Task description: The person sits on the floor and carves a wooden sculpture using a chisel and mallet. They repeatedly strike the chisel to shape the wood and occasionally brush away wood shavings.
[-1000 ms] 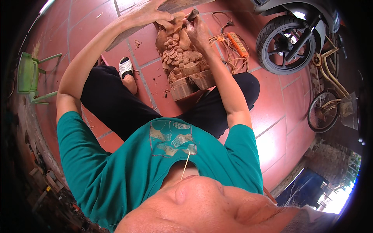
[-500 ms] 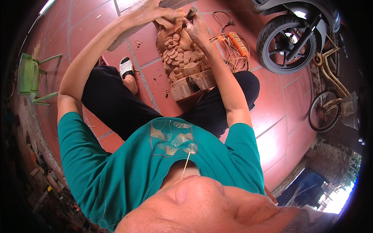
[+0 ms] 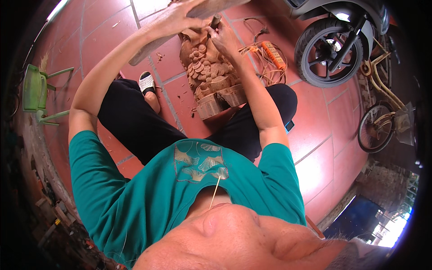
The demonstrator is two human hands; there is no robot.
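Note:
My left hand [image 3: 180, 17] is closed around a long, bat-like wooden mallet [image 3: 220, 6], which slants under my left forearm and past the top of the carving. In my right hand [image 3: 223, 39] is a chisel [image 3: 216, 20] with a round-ended handle; its blade is hidden from view. Both hands are close together at the far end of a brown wood carving [image 3: 208, 67]. Coin-like discs and rounded forms cover the carving, and its blocky base points toward me between my legs. Where the chisel meets the wood cannot be seen.
Wood chips [image 3: 183, 98] lie on the red tiled floor [image 3: 310, 108]. An orange power strip [image 3: 273, 55] with tangled cords is right of the carving. Beyond it are a motorbike wheel [image 3: 330, 51] and a bicycle wheel [image 3: 377, 127]. A green chair [image 3: 35, 87] stands at left.
My left hand has shifted slightly, and more of the mallet's far part shows beyond it. My right hand stays on the chisel. The view has moved a little.

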